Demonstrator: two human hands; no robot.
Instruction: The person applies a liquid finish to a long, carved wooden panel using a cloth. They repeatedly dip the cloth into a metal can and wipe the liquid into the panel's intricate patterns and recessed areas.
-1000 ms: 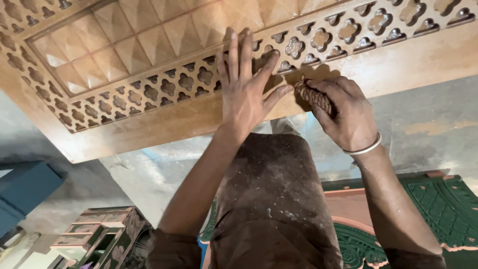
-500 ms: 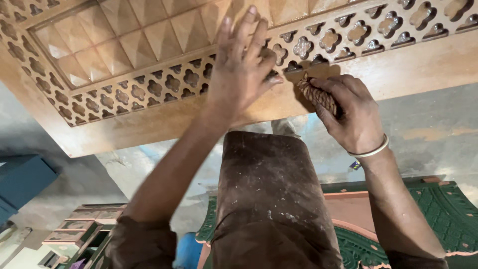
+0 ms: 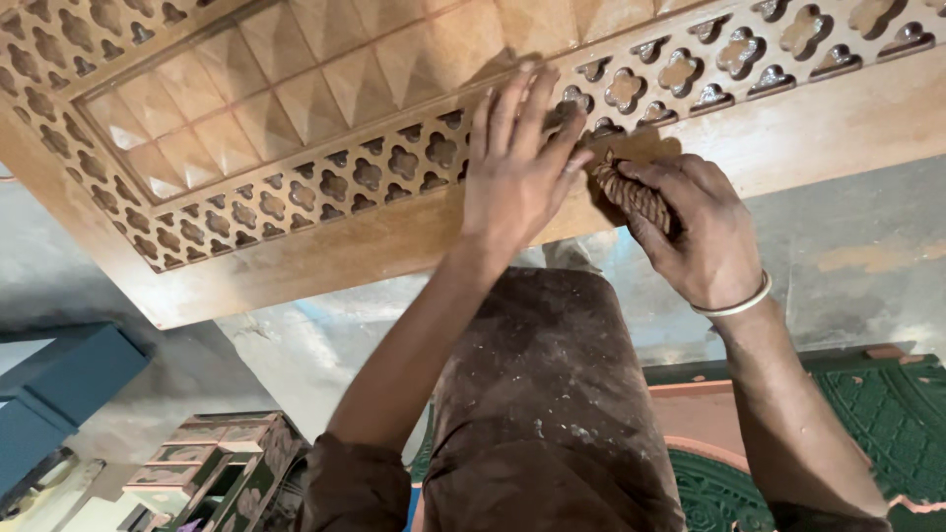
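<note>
A carved wooden panel (image 3: 296, 246) with a cut-out flower lattice and raised pyramid squares lies across the upper part of the head view. My left hand (image 3: 514, 172) rests flat on its lattice border, fingers spread. My right hand (image 3: 695, 232) is closed around a small ridged, twisted brown piece (image 3: 631, 194) pressed against the panel's plain edge strip, just right of the left hand. A pale bangle (image 3: 734, 305) circles the right wrist. My knee in dusty brown cloth (image 3: 537, 394) sits below the panel.
A grey concrete floor (image 3: 857, 256) shows beneath the panel. A green carved panel with a reddish band (image 3: 867, 414) lies at lower right. Stacked carved wooden pieces (image 3: 212, 468) are at lower left, beside a blue box (image 3: 59, 389).
My left hand has slid a little left and down along the lattice. My right hand has shifted with the ridged piece along the panel's edge strip.
</note>
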